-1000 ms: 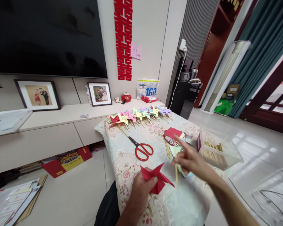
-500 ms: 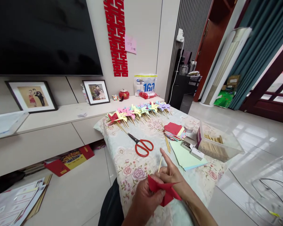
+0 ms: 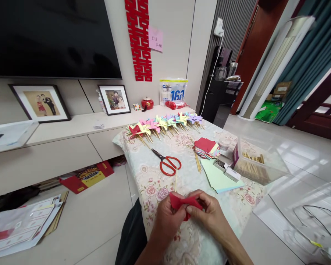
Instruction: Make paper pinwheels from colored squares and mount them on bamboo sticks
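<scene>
A red paper pinwheel (image 3: 184, 201) is pinched between my two hands above the near part of the table. My left hand (image 3: 167, 217) grips its left side, thumb in front. My right hand (image 3: 206, 210) holds its right side, with the thumb pressed near the centre. A thin wooden stick (image 3: 176, 179) points up and away from behind the pinwheel; its lower end is hidden by my left hand. Just beyond the stick lie red-handled scissors (image 3: 168, 165). Finished pinwheels (image 3: 162, 124) in several colours lie in a row at the table's far edge.
On the right of the cloth-covered table (image 3: 151, 173) lie square papers (image 3: 205, 146), pale green sheets (image 3: 209, 173), a small box of metal pins (image 3: 220, 164), loose sticks (image 3: 198, 162) and a clear plastic bin (image 3: 253, 167) of sticks. A low cabinet (image 3: 79, 127) runs behind.
My right hand's extended index finger has folded in, and that hand now grips the pinwheel's right side. The stick has shifted left, and the view has tilted slightly down.
</scene>
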`<state>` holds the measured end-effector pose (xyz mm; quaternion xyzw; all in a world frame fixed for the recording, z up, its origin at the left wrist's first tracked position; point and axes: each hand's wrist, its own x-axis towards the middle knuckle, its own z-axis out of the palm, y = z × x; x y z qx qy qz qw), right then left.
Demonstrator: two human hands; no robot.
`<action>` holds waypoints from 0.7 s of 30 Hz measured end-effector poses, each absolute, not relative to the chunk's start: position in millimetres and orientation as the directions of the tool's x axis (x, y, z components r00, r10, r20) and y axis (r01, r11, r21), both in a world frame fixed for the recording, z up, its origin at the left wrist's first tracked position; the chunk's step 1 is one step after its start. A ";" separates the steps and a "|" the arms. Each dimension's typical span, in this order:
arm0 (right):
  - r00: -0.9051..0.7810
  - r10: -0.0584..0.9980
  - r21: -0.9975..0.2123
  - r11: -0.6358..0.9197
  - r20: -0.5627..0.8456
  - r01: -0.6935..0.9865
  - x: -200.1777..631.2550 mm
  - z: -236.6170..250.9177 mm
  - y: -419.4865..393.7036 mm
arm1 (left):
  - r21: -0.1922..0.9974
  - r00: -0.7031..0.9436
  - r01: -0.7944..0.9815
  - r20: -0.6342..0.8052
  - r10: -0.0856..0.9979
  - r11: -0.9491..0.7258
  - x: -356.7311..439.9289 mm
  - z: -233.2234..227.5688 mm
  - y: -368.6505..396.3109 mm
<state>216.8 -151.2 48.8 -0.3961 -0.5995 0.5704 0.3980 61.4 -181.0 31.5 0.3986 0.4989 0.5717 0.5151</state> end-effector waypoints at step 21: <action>-0.692 0.713 -0.847 -0.430 -0.107 -0.313 212.9 52.8 -162.5 | 0.920 0.073 -0.392 0.031 0.997 0.000 45.3 52.2 -194.0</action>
